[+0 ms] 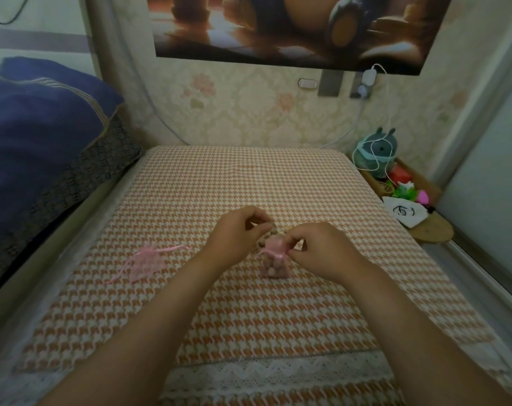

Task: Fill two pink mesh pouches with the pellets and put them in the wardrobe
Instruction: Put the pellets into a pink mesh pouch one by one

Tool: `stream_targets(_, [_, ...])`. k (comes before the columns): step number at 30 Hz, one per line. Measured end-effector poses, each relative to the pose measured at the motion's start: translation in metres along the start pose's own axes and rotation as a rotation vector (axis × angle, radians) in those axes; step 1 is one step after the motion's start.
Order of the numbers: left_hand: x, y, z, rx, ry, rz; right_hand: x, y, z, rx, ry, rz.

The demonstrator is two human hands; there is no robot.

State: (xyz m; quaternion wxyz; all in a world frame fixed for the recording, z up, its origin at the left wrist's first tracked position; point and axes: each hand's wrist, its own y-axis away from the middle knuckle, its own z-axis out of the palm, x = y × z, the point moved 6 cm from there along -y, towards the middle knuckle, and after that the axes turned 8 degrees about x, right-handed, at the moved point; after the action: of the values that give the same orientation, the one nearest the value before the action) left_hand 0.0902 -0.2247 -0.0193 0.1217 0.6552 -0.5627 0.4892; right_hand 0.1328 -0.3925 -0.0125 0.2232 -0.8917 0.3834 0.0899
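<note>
- The closing of the first pouch is judged to be the step in hand. The full pouch is standing upright on the counter between the two hands, and pellets are showing through its mesh.
- The ribbon at the neck of this pouch is being pinched by the right hand, between thumb and forefinger.
- The left hand is being held just beside the pouch with its fingers curled. It cannot be told whether the other ribbon end or a pellet is being pinched in it, as the fingertips are being hidden.
- A few loose pellets are lying just behind the pouch, and they are being partly covered by the hands.
- The empty pouch is lying flat, well apart to the left, with its ribbons spread out. It is not yet being filled.
- About half of the filling is judged to be done. Nothing is being carried to the wardrobe, which is not being recognised with certainty in this view.
- For the next move, an even pull on both ribbon ends in opposite directions is probably being called for. The pouch is to be kept upright so that no pellet is spilled. After that, the empty pouch is to be taken up and opened.
</note>
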Motion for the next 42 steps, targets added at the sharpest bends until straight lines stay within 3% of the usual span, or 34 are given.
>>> stream_targets(4, [0.012,0.008,0.012,-0.092,-0.074,0.082,-0.001,0.001,0.0,-0.007,0.029,0.004])
stream_targets(11, [0.014,0.015,0.014,-0.208,-0.167,0.046,-0.003,0.003,-0.004,0.001,0.065,0.013])
stream_targets(19, [-0.003,0.002,-0.005,-0.06,-0.157,-0.004,-0.001,0.002,-0.004,0.01,0.07,0.01])
stream_targets(31, [-0.035,0.008,0.029,-0.268,-0.428,0.182,0.004,0.001,0.003,-0.001,0.021,0.024])
stream_targets(38, [-0.046,0.007,0.031,-0.153,-0.387,0.07,0.003,0.001,0.005,0.001,0.004,0.018])
stream_targets(42, [-0.04,0.011,0.036,-0.196,-0.432,0.103,0.003,0.001,0.003,0.012,-0.013,0.016])
